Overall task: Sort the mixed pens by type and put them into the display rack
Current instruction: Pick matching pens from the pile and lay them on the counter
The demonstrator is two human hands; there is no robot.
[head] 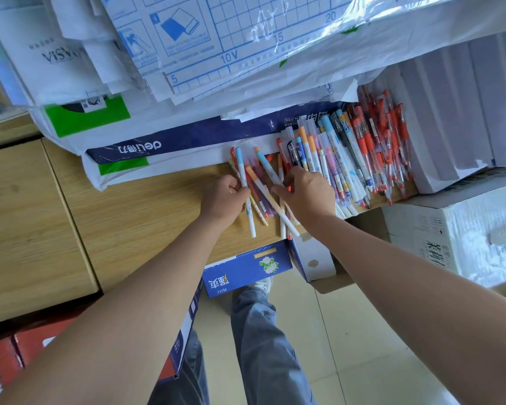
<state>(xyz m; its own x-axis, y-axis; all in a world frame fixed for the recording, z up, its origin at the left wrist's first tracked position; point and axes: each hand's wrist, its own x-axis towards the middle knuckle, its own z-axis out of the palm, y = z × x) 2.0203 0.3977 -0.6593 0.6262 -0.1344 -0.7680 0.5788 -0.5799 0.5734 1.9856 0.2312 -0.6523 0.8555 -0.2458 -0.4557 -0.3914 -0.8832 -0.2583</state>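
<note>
A mixed heap of pens [348, 159] lies on the wooden table [135, 211], with red-gripped pens [389, 147] at the right and white pens with blue or orange caps toward the left. My left hand [224, 200] grips a white pen with a light blue cap [244, 173] near its middle. My right hand [307, 194] pinches another white blue-capped pen [265, 163] among a few loose pens [263, 206] between both hands. No display rack shows.
Stacked paper packs and plastic-wrapped sheets [246, 54] overhang the table's far side. White boxes [462, 112] stand at the right. A blue carton [246, 267] and a cardboard box [479, 244] sit below the table edge, beside my legs on the tiled floor.
</note>
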